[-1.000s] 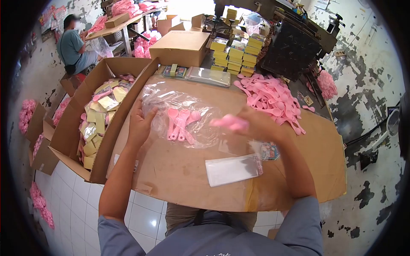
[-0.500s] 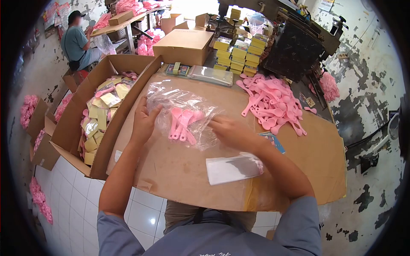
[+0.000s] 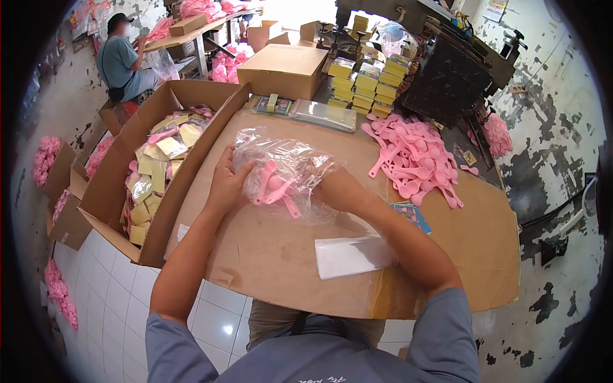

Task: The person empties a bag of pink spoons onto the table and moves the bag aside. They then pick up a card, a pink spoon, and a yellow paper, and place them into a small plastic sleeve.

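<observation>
A clear plastic bag (image 3: 281, 145) is held above the cardboard-covered table, with a few pink plastic spoons (image 3: 278, 193) showing through it. My left hand (image 3: 228, 184) is closed on the bag's left edge, thumb toward the spoons. At the right side, my right hand (image 3: 340, 189) has its fingers curled in against the crinkled film, which partly covers the fingertips. Whether those fingers also touch a spoon is hidden. Right of my hands lies a large heap of loose pink spoons (image 3: 418, 156). Flat white and clear bags (image 3: 351, 256) lie below my right forearm.
A long carton (image 3: 167, 223) of filled packets (image 3: 153, 169) borders the table's left side. Behind are a closed box (image 3: 281, 67), clear sleeves (image 3: 324, 116), yellow-edged card stacks (image 3: 364, 86) and a dark machine (image 3: 440, 80). Another person (image 3: 120, 60) sits at the far left.
The bag has crumpled inward and the spoons in it have shifted and spread apart. My right hand has moved in closer against the bag. The whole view has shifted slightly.
</observation>
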